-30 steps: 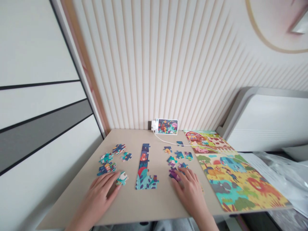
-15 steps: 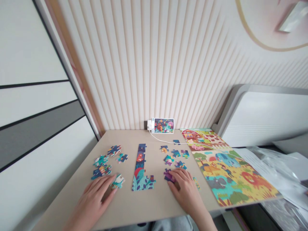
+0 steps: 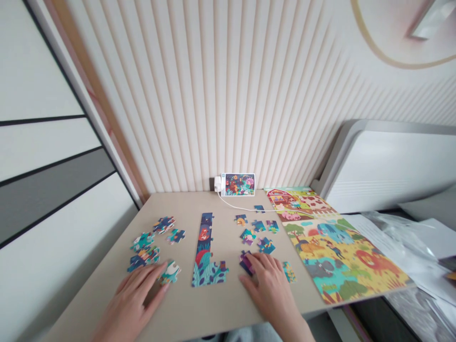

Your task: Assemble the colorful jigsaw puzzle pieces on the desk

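Observation:
My left hand (image 3: pixel 137 297) rests low on the left of the table, fingers apart, its fingertips at a teal and white puzzle piece (image 3: pixel 171 272). On the right, my right hand (image 3: pixel 269 280) lies with spread fingers, its fingertips over the edge of a purple piece (image 3: pixel 245 262). Between the hands is an L-shaped joined strip of puzzle (image 3: pixel 204 247), dark blue at the top and teal leaves at the bottom. Several loose pieces (image 3: pixel 164 224) lie beyond my left hand. More loose pieces (image 3: pixel 259 226) are spread beyond my right hand, and a yellow-green piece (image 3: pixel 289 272) lies beside it.
A small picture card (image 3: pixel 238 185) stands against the ribbed wall beside a white plug (image 3: pixel 217 184), whose cable crosses the table (image 3: pixel 213 313). Two assembled puzzles, a farm (image 3: pixel 302 204) and a safari scene (image 3: pixel 345 261), lie at the right. Papers and clear plastic (image 3: pixel 399 237) are beyond them.
The view has shifted slightly. My right hand has drawn back a little from the purple piece, with its thumb lower and farther out. My left hand stays by its piece.

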The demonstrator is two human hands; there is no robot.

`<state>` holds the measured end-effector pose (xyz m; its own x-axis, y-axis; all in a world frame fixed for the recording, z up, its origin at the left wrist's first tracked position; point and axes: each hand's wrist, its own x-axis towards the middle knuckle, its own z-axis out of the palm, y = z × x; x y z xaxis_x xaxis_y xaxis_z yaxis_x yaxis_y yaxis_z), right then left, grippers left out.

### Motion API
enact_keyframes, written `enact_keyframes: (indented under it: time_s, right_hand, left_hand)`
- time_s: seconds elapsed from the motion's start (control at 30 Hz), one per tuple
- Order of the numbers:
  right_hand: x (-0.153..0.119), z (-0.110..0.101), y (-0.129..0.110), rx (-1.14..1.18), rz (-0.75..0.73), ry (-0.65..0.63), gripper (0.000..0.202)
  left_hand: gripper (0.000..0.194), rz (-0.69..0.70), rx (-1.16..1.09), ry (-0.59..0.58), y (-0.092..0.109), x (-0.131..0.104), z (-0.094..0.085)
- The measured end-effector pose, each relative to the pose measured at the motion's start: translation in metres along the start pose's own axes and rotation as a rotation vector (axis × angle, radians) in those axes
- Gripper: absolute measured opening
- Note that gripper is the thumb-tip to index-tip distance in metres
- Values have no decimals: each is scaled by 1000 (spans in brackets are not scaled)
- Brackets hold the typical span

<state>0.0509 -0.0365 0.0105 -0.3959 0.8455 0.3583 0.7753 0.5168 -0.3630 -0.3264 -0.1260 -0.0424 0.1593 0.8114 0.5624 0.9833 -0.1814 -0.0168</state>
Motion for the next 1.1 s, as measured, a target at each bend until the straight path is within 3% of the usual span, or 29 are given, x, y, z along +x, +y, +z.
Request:
enact_keyframes:
  time_s: [0.17, 0.47, 0.63, 0.83, 1.1]
  right_hand:
    - [4, 4, -5, 73, -17, -19, 36]
    - [-8, 10, -3, 183, -73, 38, 48]
    - [-8, 11, 0, 206, -65, 66, 45]
    - [-5, 8, 6, 157, 81, 153, 34]
    - [10, 7, -7, 123, -42, -32, 41]
  left_hand:
    - [52, -1, -4, -24, 0, -2, 1]
    - [46, 11, -11, 0, 6, 3, -5]
    - [45, 85, -22, 43, 31, 14, -19]
    - [44, 155, -109, -15, 64, 21, -21]
    - [45, 117, -206, -78, 62, 14, -19]
